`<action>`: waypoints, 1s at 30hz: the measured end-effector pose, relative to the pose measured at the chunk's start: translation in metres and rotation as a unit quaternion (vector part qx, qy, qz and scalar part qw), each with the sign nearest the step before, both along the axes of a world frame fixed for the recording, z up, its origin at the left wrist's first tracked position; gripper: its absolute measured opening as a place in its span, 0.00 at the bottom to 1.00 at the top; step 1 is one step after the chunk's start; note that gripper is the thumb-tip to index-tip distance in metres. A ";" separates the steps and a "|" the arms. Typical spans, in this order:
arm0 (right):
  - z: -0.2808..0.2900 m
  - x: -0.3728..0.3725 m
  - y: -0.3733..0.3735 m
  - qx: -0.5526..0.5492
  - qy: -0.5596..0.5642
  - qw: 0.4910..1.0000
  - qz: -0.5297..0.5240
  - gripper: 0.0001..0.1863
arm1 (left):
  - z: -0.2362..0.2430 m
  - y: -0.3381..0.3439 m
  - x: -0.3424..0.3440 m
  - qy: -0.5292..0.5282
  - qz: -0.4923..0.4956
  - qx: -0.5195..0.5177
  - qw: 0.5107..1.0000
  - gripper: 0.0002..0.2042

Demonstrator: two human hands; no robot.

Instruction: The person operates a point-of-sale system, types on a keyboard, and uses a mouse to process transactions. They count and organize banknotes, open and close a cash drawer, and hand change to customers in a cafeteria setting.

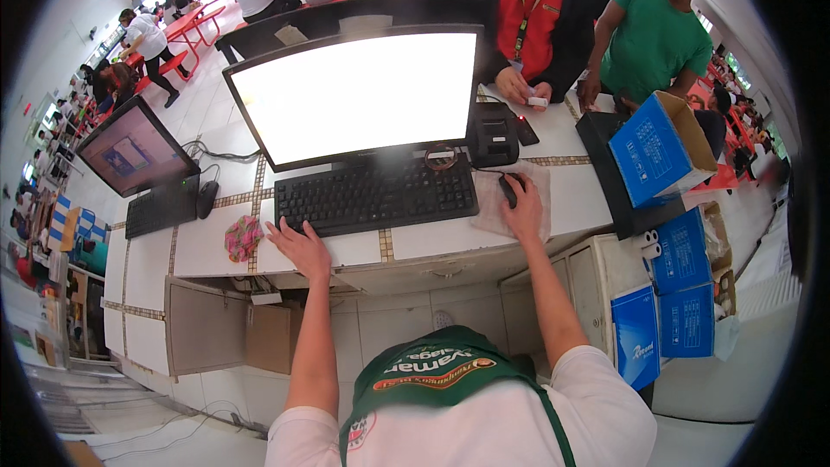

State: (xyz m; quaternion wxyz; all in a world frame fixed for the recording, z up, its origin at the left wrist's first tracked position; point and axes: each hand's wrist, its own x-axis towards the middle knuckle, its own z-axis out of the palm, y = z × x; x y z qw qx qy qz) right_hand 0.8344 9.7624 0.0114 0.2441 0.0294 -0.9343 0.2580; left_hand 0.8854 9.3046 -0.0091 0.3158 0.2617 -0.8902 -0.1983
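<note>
Right hand [524, 207] grips the black computer mouse [509, 191], right of the keyboard [372, 199]; left hand [304, 252] lies open at its near-left corner. Farther off, the monitor [354, 95] glares white, so what is done or left cannot be told.

Big monitor [354, 97] is glowing flat white from where I'm standing, so no clue what's on it. The right hand [524, 209] hides part of the black mouse [507, 191]. Person in the red shirt [529, 13] has most of their head cut off up top, and that little white thing [537, 102] they've got? Too small to tell. Green apron [432, 365] covers all but a bit of shoe [443, 319].
</note>
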 end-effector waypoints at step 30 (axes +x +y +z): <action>-0.007 -0.005 0.000 -0.028 0.000 0.999 0.023 0.26 | 0.002 0.005 0.001 0.004 0.012 -0.021 1.000 0.26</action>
